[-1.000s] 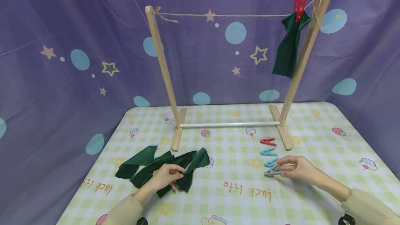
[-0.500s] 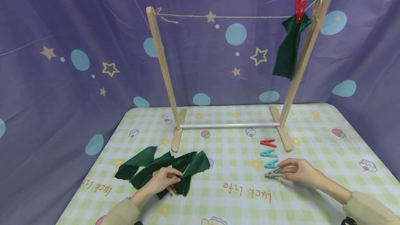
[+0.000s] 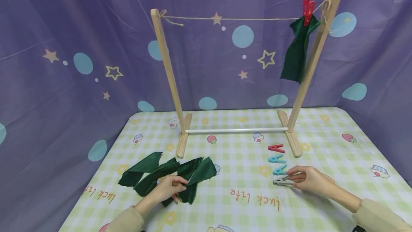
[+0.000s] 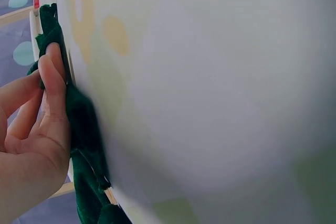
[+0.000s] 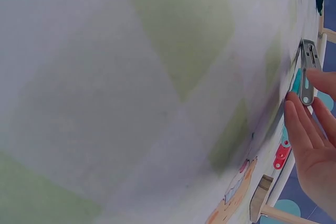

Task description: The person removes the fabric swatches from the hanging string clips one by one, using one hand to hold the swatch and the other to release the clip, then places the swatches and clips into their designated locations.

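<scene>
My left hand [image 3: 168, 188] pinches the rightmost of several dark green cloth pieces [image 3: 204, 171] lying at the left front of the table. Up close, the left wrist view shows thumb and fingertips on the green cloth [image 4: 84, 119]. At the right, my right hand [image 3: 310, 181] holds a grey clothespin [image 3: 281, 180] by its handle end, low over the tablecloth. In the right wrist view the thumb lies on the grey clothespin [image 5: 308, 59], with the fingers on its other side. Two turquoise clothespins [image 3: 276, 159] and a red clothespin [image 3: 276, 148] lie just beyond it.
Behind the hands stands a wooden rack [image 3: 168, 71] with a string [image 3: 254, 19] tied between its posts. A red clothespin [image 3: 308, 11] clips a green cloth [image 3: 296, 56] to the string near the right post. A white rod [image 3: 236, 130] joins the feet.
Both hands draw slightly toward the person. The rightmost cloth shifts a little with the left hand, and the right hand keeps its hold on the grey clothespin. The head view tilts slightly.
</scene>
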A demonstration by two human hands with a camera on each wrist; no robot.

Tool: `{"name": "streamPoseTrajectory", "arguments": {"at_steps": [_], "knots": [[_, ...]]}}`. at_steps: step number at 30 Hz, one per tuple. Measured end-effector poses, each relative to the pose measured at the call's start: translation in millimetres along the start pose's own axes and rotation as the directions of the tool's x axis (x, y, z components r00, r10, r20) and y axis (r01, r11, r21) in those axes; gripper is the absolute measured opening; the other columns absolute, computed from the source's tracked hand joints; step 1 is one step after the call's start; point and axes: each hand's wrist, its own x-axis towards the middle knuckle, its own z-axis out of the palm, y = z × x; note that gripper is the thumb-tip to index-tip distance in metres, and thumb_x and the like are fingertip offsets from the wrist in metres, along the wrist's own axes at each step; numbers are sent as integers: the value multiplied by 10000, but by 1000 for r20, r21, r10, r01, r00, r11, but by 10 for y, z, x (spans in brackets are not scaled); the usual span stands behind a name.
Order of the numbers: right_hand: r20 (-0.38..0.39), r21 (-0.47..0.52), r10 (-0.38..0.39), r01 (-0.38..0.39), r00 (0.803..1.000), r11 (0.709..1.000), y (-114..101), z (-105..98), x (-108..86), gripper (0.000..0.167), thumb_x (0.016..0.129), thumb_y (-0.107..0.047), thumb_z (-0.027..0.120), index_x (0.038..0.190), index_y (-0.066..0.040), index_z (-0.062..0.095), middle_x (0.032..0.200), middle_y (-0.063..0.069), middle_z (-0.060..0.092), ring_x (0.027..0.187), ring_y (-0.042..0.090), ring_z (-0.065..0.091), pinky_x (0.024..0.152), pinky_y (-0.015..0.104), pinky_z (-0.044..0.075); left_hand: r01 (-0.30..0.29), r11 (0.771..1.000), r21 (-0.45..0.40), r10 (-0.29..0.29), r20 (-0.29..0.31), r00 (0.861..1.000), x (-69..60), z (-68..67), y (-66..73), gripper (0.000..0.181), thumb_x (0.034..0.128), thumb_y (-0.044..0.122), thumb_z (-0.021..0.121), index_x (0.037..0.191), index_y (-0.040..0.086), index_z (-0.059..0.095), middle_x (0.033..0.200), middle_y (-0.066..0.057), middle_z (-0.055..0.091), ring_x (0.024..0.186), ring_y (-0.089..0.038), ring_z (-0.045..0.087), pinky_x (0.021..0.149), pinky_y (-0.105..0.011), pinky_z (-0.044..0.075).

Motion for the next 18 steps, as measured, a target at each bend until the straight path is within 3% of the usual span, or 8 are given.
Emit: {"name": "streamPoseTrajectory", "arguments": {"at_steps": [6, 11, 18], "knots": [[-12, -63, 20, -21, 1000, 998, -22, -6, -13, 362, 749, -45, 676, 1051, 109, 550, 1038, 286, 564, 889, 166, 621, 698, 256, 520, 1, 1000, -18, -1, 10, 1000, 1, -13, 6, 246, 819, 35, 598, 1014, -115, 591, 744, -143, 645, 465, -119, 542, 459, -367, 512], [-16, -145, -10, 8, 1000, 989, -59, -57, -13, 341, 735, -71, 694, 1027, 64, 578, 1011, 248, 594, 856, 186, 632, 678, 259, 525, -3, 1000, 11, 3, 1, 1000, 12, -77, 24, 240, 829, 61, 596, 1015, -90, 606, 751, -139, 643, 503, -137, 532, 464, -360, 514], [-49, -150, -31, 23, 998, 988, -224, -215, -18, 301, 811, -87, 624, 1059, 70, 560, 1026, 260, 566, 818, 116, 620, 631, 240, 520, -51, 995, 91, 56, -45, 997, 34, -204, 209, 266, 860, 90, 562, 1056, -88, 580, 814, -170, 644, 641, -292, 609, 515, -376, 516]]}}
